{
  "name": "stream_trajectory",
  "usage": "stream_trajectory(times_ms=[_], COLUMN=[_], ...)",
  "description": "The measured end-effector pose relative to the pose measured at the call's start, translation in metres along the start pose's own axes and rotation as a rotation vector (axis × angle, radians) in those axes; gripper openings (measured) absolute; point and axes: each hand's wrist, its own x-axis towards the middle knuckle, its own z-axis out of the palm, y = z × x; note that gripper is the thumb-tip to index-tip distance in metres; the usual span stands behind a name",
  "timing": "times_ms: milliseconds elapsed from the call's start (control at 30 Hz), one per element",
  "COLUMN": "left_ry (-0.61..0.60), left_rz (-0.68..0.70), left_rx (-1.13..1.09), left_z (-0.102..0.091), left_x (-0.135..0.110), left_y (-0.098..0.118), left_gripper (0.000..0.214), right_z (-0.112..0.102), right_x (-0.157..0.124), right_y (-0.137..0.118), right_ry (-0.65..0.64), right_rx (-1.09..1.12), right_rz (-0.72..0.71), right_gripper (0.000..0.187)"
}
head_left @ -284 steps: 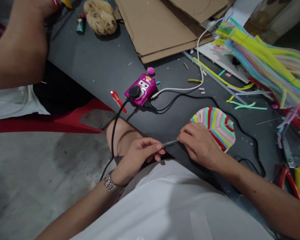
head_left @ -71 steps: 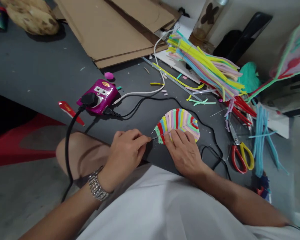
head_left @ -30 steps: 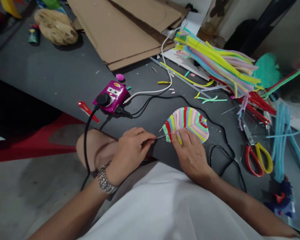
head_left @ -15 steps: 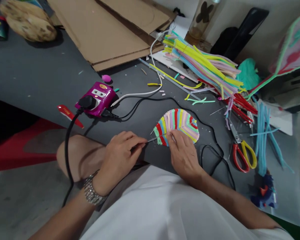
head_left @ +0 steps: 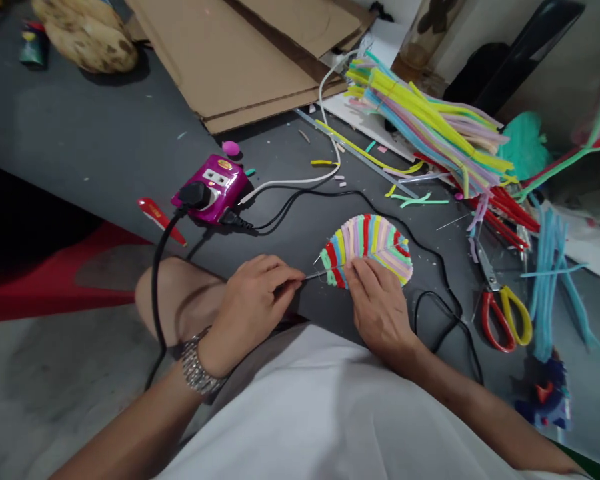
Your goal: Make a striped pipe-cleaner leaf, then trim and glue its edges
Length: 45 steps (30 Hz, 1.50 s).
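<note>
A leaf-shaped piece of striped pipe cleaners lies flat on the grey table near its front edge. My right hand rests over its lower side, fingertips pressing on the midline. Thin wire ends stick out at the leaf's left point. There my left hand, with a metal watch on the wrist, pinches a thin dark wire between thumb and fingers. The wire runs from my fingertips to the leaf; its other end is hidden in my left hand.
A purple power socket with black cords stands left of the leaf, near a red cutter. Scissors, blue pipe cleaners and a glue-gun-like blue tool lie right. Behind are bundled pipe cleaners and cardboard.
The whole view has shifted, so things appear farther right. Both hands keep their places on the wire and the leaf, with little visible movement.
</note>
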Motion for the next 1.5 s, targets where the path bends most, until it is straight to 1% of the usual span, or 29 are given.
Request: stream_trajectory(times_ms=[100, 233, 333, 400, 500, 633, 767, 933, 1033, 1167, 1267, 1400, 1500], left_ry=[-0.059, -0.132, -0.102, -0.057, -0.019, -0.050, -0.029, -0.004, 0.015, 0.007, -0.022, -0.044, -0.067], left_rz=[-0.030, -0.127, -0.204, -0.227, -0.224, -0.172, -0.172, -0.207, -0.207, -0.201, -0.210, -0.256, -0.277], left_rx=[-0.055, -0.207, -0.277, -0.271, -0.265, -0.218, -0.154, -0.201, -0.236, -0.259, -0.256, -0.293, -0.340], left_z=[-0.009, -0.031, -0.044, -0.048, -0.045, -0.034, -0.028, -0.025, -0.023, -0.022, -0.026, -0.034, -0.033], left_x=[0.001, -0.001, -0.006, -0.009, -0.010, -0.009, -0.010, -0.011, -0.010, -0.009, -0.011, -0.020, -0.027], left_y=[-0.001, -0.009, -0.016, -0.018, -0.014, -0.005, -0.004, -0.005, 0.000, 0.004, 0.000, -0.016, -0.024], left_gripper=[0.019, 0.021, 0.023, 0.024, 0.024, 0.021, 0.017, 0.016, 0.016, 0.017, 0.019, 0.023, 0.022], right_z=[-0.002, -0.004, -0.005, -0.005, -0.005, -0.005, -0.005, -0.004, -0.003, -0.002, -0.002, -0.003, -0.003], right_x=[0.002, 0.005, 0.005, 0.004, 0.004, 0.005, 0.006, 0.005, 0.005, 0.005, 0.004, 0.004, 0.004], right_y=[0.001, 0.003, 0.002, 0.001, 0.000, 0.000, 0.001, 0.001, 0.001, 0.001, 0.001, 0.002, 0.002], right_ry=[0.002, 0.002, -0.040, -0.054, -0.058, -0.046, -0.015, -0.024, -0.018, 0.003, -0.011, -0.030, -0.017], right_rx=[-0.026, -0.031, -0.034, -0.033, -0.031, -0.035, -0.038, -0.019, 0.003, -0.008, -0.007, -0.006, -0.017], right_rz=[-0.038, -0.056, -0.042, -0.036, -0.027, -0.028, -0.042, -0.032, -0.031, -0.041, -0.037, -0.033, -0.047], right_gripper=[0.042, 0.040, 0.041, 0.043, 0.044, 0.041, 0.039, 0.040, 0.042, 0.043, 0.043, 0.043, 0.041])
